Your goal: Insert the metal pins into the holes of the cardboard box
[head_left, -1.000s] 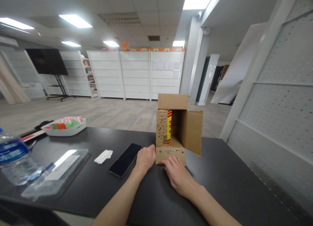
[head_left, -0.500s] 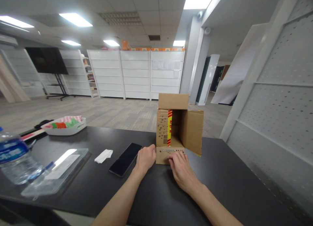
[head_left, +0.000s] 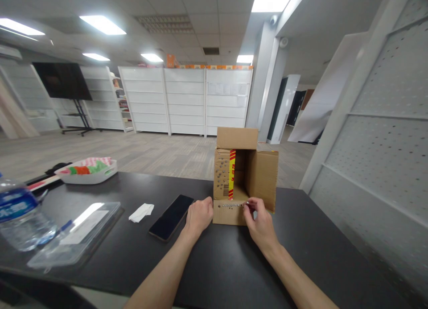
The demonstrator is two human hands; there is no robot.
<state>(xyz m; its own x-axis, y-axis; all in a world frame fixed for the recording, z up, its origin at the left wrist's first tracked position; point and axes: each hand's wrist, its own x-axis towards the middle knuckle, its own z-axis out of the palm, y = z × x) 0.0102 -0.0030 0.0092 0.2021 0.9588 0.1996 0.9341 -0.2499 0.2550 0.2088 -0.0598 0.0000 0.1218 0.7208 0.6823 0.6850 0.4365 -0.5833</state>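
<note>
A cardboard box lies open towards me on the black table, its flaps spread. Small dark and silvery round studs form a row across its lower flap, and several more dot the left flap, beside a yellow and red tape strip. My left hand is closed at the lower flap's left edge, fingertips on the cardboard. At the right end of the row, my right hand pinches a tiny silvery stud between thumb and forefinger; the fingers partly hide it.
Left of my left hand lie a black phone and a crumpled white tissue. Further left are a clear plastic case, a water bottle and a white basket with colourful contents. A perforated white panel stands at right.
My right hand has shifted right and slightly up along the lower flap, from its middle to its right end, and now shows a pinch. The left hand stays in place.
</note>
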